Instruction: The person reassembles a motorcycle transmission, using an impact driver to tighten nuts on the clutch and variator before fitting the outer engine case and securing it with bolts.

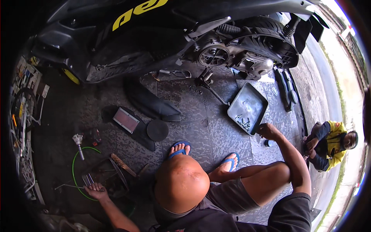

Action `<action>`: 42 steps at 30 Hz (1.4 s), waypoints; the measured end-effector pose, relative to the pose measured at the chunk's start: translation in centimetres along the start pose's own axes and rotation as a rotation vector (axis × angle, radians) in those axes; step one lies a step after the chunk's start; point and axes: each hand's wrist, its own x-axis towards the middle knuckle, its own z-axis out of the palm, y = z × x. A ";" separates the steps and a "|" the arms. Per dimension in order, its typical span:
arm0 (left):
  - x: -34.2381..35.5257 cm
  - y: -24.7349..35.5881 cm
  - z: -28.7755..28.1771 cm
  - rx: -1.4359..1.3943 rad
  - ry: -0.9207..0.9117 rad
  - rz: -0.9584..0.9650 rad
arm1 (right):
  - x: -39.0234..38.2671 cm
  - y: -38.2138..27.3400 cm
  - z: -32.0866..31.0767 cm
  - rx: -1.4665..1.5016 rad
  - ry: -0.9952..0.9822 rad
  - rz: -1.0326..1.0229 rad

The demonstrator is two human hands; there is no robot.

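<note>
Pinching the metal tray's (247, 108) stiff near rim, our right hand (267, 131) risks spilling bolts; left hand (95, 190) clasps thin tools (88, 180).

A dark short-sleeved shirt (286, 210), grey shorts (228, 197) and blue flip-flops (231, 159) are worn; the forearms appear to be left bare.

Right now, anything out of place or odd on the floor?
Yes. Black body panels lie loose on the tiles beside the scooter, and its engine side is exposed. The right hand grips a metal tray of loose small parts, sitting askew.
</note>
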 end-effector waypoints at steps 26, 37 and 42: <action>-17.5 -34.5 38.2 1.044 -2.045 0.845 | -2.7 -7.6 -5.2 0.437 -0.302 -0.424; -17.7 -47.8 35.6 1.252 -2.202 0.137 | 3.2 3.8 0.0 0.676 -0.351 -0.173; -18.8 -50.3 36.3 1.280 -2.212 0.029 | 3.9 6.0 -2.0 0.978 -0.401 -0.035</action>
